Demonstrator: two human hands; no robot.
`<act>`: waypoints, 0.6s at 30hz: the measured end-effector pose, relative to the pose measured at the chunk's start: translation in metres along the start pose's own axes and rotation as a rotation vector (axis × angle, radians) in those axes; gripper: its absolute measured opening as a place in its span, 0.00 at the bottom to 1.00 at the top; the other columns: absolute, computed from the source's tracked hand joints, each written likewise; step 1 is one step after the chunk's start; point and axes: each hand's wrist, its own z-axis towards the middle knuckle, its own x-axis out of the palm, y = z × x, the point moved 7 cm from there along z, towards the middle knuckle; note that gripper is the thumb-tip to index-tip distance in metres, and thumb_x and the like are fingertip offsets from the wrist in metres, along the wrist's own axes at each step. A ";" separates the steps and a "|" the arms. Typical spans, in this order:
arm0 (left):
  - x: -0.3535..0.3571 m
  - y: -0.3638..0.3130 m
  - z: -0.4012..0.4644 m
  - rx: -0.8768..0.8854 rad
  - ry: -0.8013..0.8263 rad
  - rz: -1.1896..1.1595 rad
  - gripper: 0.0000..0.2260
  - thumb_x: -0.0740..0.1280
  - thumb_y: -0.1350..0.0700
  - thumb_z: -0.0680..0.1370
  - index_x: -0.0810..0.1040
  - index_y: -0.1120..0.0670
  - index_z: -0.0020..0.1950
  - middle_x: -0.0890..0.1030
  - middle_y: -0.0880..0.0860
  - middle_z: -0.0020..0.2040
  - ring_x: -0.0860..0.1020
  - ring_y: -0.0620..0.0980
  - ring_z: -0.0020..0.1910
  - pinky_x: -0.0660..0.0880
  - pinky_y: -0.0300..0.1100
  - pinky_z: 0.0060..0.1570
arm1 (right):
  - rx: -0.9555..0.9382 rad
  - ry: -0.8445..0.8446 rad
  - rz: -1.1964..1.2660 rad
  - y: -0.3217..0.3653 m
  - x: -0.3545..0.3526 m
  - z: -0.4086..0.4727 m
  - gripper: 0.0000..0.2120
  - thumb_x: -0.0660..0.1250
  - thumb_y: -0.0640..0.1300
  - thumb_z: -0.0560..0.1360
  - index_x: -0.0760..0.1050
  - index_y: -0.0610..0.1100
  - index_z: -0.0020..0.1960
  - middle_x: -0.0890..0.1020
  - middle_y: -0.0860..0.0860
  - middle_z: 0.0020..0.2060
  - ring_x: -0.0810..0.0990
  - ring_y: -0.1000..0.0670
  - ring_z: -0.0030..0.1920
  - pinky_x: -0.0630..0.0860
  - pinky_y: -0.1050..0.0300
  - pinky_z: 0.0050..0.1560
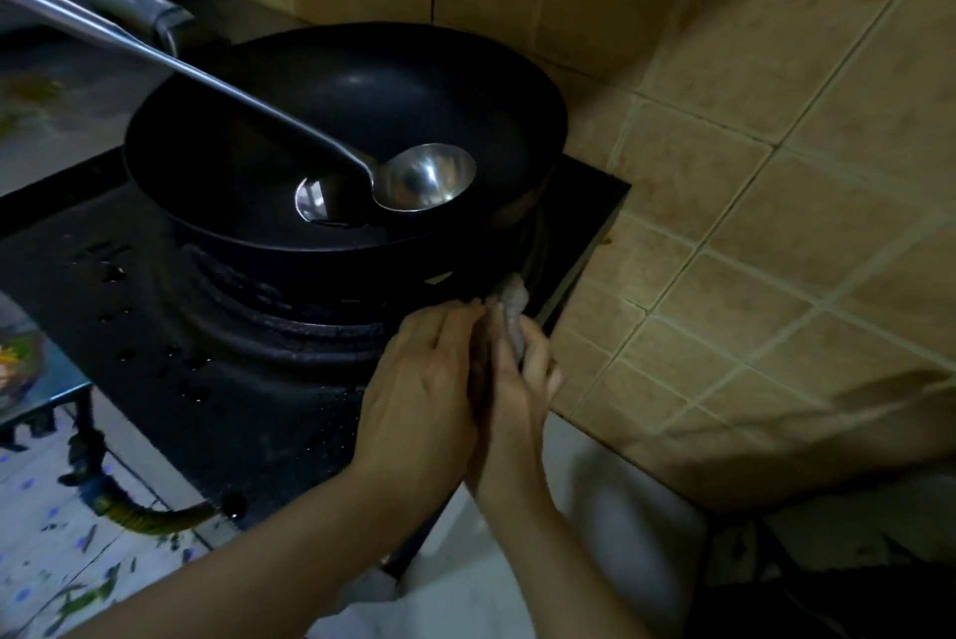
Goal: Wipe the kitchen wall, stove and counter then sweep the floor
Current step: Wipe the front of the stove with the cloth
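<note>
A small grey cloth (513, 301) is bunched up at the right front edge of the black stove (155, 328), just under the wok's rim. My right hand (520, 400) grips the cloth, fingers curled round its lower part. My left hand (419, 390) lies close against the right one, its fairly straight fingers reaching to the cloth's left side. Most of the cloth is hidden between the hands. The beige tiled wall (750, 224) rises right behind and to the right of the stove.
A black wok (258, 131) sits on the burner with a steel ladle (424, 178) resting in it, its long handle running up to the left. A green hose (150, 517) leaves the stove's front. The patterned floor (57, 561) shows at lower left.
</note>
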 end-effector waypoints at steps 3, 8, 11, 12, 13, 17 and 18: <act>-0.004 0.005 -0.002 -0.006 0.064 -0.024 0.24 0.69 0.68 0.68 0.74 0.59 0.64 0.77 0.57 0.58 0.77 0.55 0.58 0.71 0.39 0.53 | 0.028 0.023 -0.007 -0.001 -0.003 0.016 0.24 0.55 0.46 0.80 0.58 0.51 0.75 0.57 0.48 0.73 0.57 0.44 0.68 0.58 0.50 0.70; -0.012 0.005 -0.002 -0.013 0.082 -0.046 0.28 0.60 0.69 0.73 0.64 0.54 0.72 0.67 0.52 0.69 0.66 0.48 0.68 0.62 0.32 0.62 | 0.151 -0.013 -0.153 -0.019 -0.011 0.075 0.23 0.53 0.42 0.81 0.58 0.50 0.76 0.60 0.47 0.72 0.63 0.41 0.62 0.59 0.56 0.64; -0.014 0.007 -0.002 -0.003 0.110 -0.023 0.28 0.60 0.67 0.75 0.60 0.52 0.74 0.65 0.50 0.70 0.65 0.45 0.68 0.62 0.31 0.63 | 0.219 0.034 -0.198 -0.025 -0.017 0.098 0.23 0.54 0.40 0.79 0.62 0.49 0.74 0.63 0.45 0.69 0.63 0.41 0.60 0.61 0.53 0.62; -0.015 0.009 -0.003 -0.002 0.110 -0.016 0.28 0.60 0.67 0.75 0.60 0.52 0.74 0.65 0.51 0.70 0.65 0.45 0.68 0.61 0.31 0.62 | 0.233 0.044 -0.209 -0.025 -0.018 0.099 0.23 0.54 0.40 0.79 0.63 0.49 0.73 0.63 0.46 0.68 0.63 0.41 0.60 0.62 0.52 0.62; -0.016 0.012 -0.004 -0.005 0.110 -0.012 0.29 0.60 0.68 0.74 0.61 0.52 0.74 0.65 0.51 0.70 0.65 0.45 0.68 0.61 0.29 0.60 | 0.238 0.041 -0.213 -0.022 -0.018 0.096 0.23 0.55 0.40 0.78 0.64 0.49 0.73 0.63 0.46 0.68 0.63 0.41 0.61 0.62 0.51 0.62; -0.019 0.022 -0.010 -0.023 0.108 -0.008 0.30 0.60 0.71 0.72 0.64 0.52 0.72 0.68 0.53 0.68 0.68 0.47 0.65 0.64 0.30 0.53 | 0.146 -0.131 -0.188 0.001 -0.018 0.051 0.20 0.58 0.41 0.78 0.68 0.46 0.70 0.65 0.48 0.69 0.64 0.43 0.61 0.64 0.52 0.61; -0.020 0.023 -0.012 -0.020 0.106 -0.012 0.29 0.60 0.71 0.72 0.65 0.52 0.71 0.69 0.53 0.67 0.69 0.47 0.64 0.64 0.29 0.52 | 0.122 -0.151 -0.165 0.007 -0.013 0.035 0.21 0.60 0.41 0.77 0.69 0.46 0.69 0.65 0.47 0.68 0.64 0.43 0.62 0.64 0.51 0.62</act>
